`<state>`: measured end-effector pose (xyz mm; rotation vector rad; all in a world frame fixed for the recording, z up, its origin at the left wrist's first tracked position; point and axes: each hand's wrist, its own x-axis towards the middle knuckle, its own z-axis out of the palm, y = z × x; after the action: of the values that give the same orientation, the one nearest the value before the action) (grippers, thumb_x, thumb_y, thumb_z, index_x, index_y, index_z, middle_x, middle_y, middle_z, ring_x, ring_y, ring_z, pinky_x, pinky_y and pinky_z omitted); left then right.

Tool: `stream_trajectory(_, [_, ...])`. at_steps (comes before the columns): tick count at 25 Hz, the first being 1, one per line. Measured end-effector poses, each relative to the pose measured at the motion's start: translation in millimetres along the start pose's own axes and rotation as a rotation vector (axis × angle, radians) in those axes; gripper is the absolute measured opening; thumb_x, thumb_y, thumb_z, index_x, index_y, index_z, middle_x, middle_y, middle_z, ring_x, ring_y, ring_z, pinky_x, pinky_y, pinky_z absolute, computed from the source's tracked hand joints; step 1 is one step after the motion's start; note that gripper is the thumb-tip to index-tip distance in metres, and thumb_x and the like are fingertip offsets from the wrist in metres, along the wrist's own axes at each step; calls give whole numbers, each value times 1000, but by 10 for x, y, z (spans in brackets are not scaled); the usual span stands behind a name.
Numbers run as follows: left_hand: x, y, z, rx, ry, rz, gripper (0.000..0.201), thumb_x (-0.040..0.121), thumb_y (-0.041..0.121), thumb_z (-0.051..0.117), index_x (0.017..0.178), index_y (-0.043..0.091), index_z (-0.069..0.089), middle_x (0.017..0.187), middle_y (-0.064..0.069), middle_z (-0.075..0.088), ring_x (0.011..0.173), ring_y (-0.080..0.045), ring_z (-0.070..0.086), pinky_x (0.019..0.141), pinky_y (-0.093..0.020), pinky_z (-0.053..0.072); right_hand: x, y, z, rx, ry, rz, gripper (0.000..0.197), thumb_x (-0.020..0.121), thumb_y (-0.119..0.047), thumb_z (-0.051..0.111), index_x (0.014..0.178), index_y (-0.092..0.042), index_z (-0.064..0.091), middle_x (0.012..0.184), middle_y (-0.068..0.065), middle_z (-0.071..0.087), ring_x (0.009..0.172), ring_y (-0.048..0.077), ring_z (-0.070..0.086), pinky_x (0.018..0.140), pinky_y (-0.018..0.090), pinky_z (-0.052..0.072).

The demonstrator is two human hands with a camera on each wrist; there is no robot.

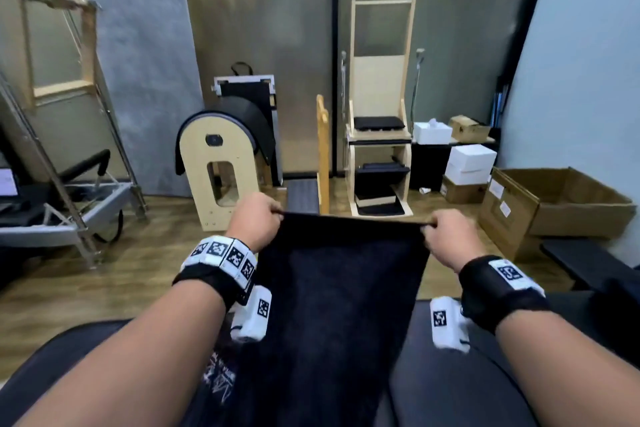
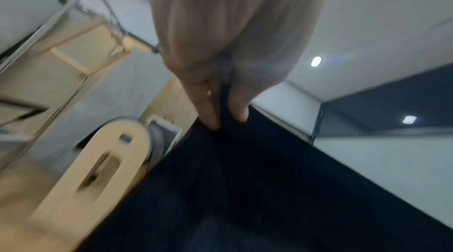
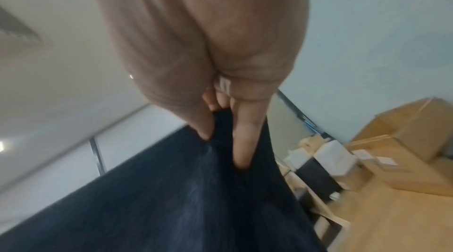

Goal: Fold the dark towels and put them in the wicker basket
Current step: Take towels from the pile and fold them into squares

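Hanging straight down between both hands, the dark towel [image 1: 339, 288] has its top edge stretched taut: left hand [image 1: 254, 224] and right hand [image 1: 450, 239] each pinch a corner, level, equally near.

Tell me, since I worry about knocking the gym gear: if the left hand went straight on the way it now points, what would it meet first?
Probably the wooden arched barrel. The left hand, pinching the dark towel, points forward over open floor toward it; nothing nearer shows in that line, though depth is unclear.

Head view looks down from above; both wrist views look close along fingers [image 2: 208, 105], sharing the towel [image 1: 332, 288].
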<state>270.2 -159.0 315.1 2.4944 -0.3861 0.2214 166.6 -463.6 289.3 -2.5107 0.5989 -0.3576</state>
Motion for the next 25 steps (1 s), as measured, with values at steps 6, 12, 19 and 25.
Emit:
stream_trajectory(6, [206,411,-1016,17,497,367,25,87,0,61,107,2,76,125,-7,69,116,-28,63,105,-29,41,18,-725,-909,274,525,-181,13,87,-13,65,92,-8,76,96,15,74,97,36,66,84,36,50])
stream_trajectory(12, [-273,108,-769,127,435,464,24,85,0,64,107,1,75,127,-9,68,107,-30,68,97,-36,50,-670,-397,-746,218,508,-172,16,89,-16,70,103,-15,78,102,5,77,102,27,68,75,19,37])
stream_trajectory(19, [-1383,-163,95,332,28,280,13,82,10,58,87,16,68,84,-9,72,80,-33,69,65,-39,56,-1507,605,-224,112,295,-44,13,85,-10,73,96,-11,79,98,5,78,100,29,70,88,33,51])
stream_trajectory(25, [-2467,-117,884,406,-289,70,15,90,25,52,80,15,55,83,-11,65,92,-35,65,67,-38,42,-2425,1755,275,36,-18,63,21,82,-17,73,67,-30,66,80,-4,76,90,25,72,76,29,52])
